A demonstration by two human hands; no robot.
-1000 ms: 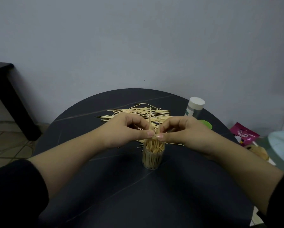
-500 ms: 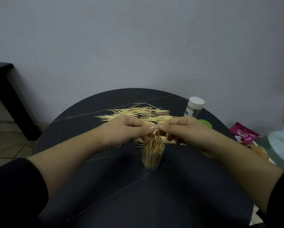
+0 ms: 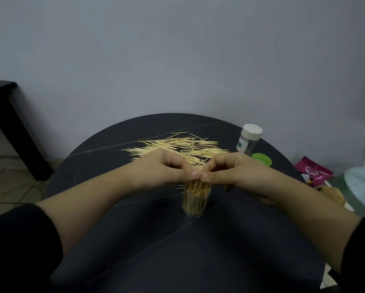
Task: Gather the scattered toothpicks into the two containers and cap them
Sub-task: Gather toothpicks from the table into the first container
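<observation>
1. Since half a second ago, the left hand and right hand have sunk, and their thumbs now meet just above the clear container.
2. Fingers are curled on both hands; I cannot tell whether they pinch anything.
3. The container stands upright on the desk, packed full, with the scattered toothpicks behind it.

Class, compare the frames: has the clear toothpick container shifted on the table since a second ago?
No. The clear container stands in the same spot, with the same offset from the white-capped bottle behind it to the right.
</observation>
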